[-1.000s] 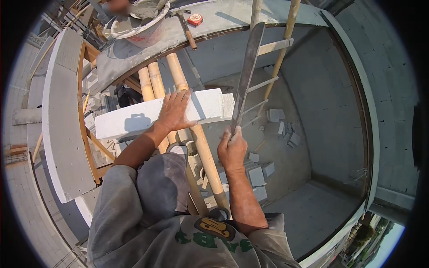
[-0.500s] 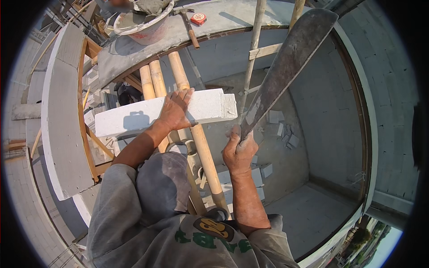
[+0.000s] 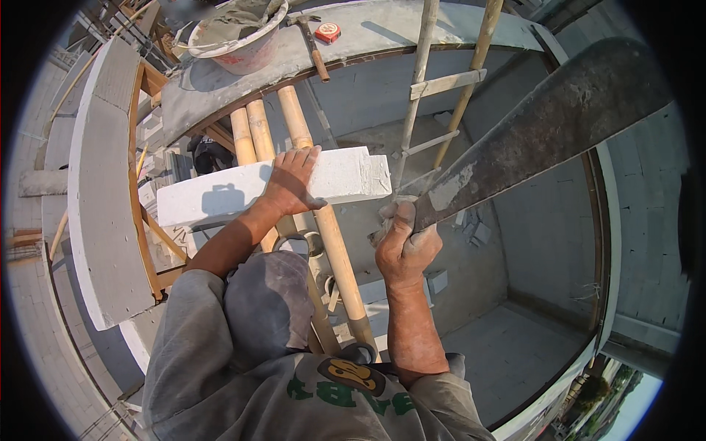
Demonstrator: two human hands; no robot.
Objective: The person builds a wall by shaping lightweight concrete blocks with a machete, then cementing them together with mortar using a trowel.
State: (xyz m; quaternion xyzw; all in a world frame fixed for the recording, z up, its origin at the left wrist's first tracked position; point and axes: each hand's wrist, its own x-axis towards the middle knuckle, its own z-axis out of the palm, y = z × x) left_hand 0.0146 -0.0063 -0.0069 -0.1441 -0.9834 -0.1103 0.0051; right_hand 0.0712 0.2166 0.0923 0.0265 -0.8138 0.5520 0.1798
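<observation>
My left hand (image 3: 290, 184) grips a long white aerated block (image 3: 206, 198) lying across bamboo poles (image 3: 334, 264), its fingers over the top and thumb along the near side. The block's right end has a rough, stepped cut. My right hand (image 3: 404, 246) is closed around the handle end of a big dark, broad-bladed knife (image 3: 529, 140), scuffed and dusty. The blade rises diagonally to the upper right, close to the camera, clear of the block. The handle is mostly hidden by my fingers.
On the ledge (image 3: 382, 26) are a mortar bucket (image 3: 239, 55), a hammer (image 3: 316, 55) and a red tape measure (image 3: 328, 32). A bamboo ladder (image 3: 441, 82) descends into a concrete pit with broken blocks (image 3: 474, 231). A framed panel (image 3: 103, 191) stands left; someone in dark clothing (image 3: 206, 154) is below.
The blade has swung from nearly upright to slanting up-right, closer to the camera. My right hand has shifted rightward. My left hand and the block have stayed almost in place.
</observation>
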